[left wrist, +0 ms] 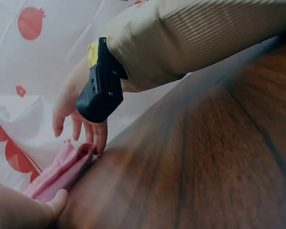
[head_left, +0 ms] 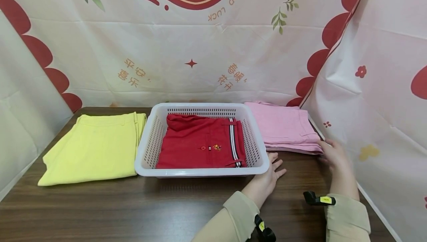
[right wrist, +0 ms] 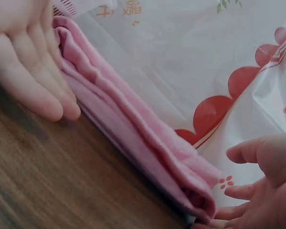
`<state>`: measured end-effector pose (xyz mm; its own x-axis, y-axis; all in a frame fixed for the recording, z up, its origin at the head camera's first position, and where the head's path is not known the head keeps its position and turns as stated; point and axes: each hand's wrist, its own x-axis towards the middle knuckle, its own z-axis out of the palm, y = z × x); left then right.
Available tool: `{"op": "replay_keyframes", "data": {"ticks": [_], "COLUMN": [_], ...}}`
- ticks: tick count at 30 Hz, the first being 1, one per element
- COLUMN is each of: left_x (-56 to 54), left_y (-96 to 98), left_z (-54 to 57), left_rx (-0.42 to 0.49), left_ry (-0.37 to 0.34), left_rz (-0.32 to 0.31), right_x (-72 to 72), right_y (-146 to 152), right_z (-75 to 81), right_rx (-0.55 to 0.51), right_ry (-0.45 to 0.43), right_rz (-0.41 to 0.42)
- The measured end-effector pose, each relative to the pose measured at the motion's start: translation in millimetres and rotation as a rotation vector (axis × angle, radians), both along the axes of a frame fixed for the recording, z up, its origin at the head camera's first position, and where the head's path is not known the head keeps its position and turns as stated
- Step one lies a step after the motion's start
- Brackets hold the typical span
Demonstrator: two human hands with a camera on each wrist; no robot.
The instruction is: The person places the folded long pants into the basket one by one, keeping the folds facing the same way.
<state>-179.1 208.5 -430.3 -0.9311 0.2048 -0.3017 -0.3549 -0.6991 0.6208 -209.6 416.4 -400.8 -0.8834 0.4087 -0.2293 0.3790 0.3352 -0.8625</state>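
Observation:
Folded pink trousers lie to the right of a white plastic basket. With fingers spread, my left hand is low over the table by the basket's front right corner, near the trousers' front edge. My right hand is at their front right corner, fingertips right at the fold. In the right wrist view, the thumb and fingers of the right hand stand apart beside the rolled end of the pink trousers. Inside the basket is a folded red shirt with striped trim.
Folded yellow trousers lie left of the basket on the dark wooden table. A printed white cloth hangs behind the table and along both sides, close to my right hand.

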Motion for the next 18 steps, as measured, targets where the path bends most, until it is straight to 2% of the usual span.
{"op": "replay_keyframes", "data": {"ticks": [2,5,11,14,18], "left_x": [-0.7,-1.0,-0.3,-1.0,-2.7], "left_y": [-0.9,-2.9,-4.0,-3.4,-4.1], "left_z": [-2.4,-4.4,-8.6,-10.4,-11.4], "left_rx": [0.035,0.101,0.18,0.206,0.237], "left_ry": [-0.002,0.015,0.057,0.042,0.033], "left_rz": [0.019,0.04,0.095,0.11,0.107], "right_x": [-2.1,-5.1,-9.9,-11.6,-10.3], "right_y": [2,9,25,28,21], "right_z": [-4.6,-13.3,-28.3,-31.0,-24.2], "right_rx": [-0.049,-0.177,-0.476,-0.574,-0.618], "right_ry": [0.015,0.058,0.14,0.164,0.16], "right_rz": [-0.043,-0.088,-0.195,-0.264,-0.294]}}
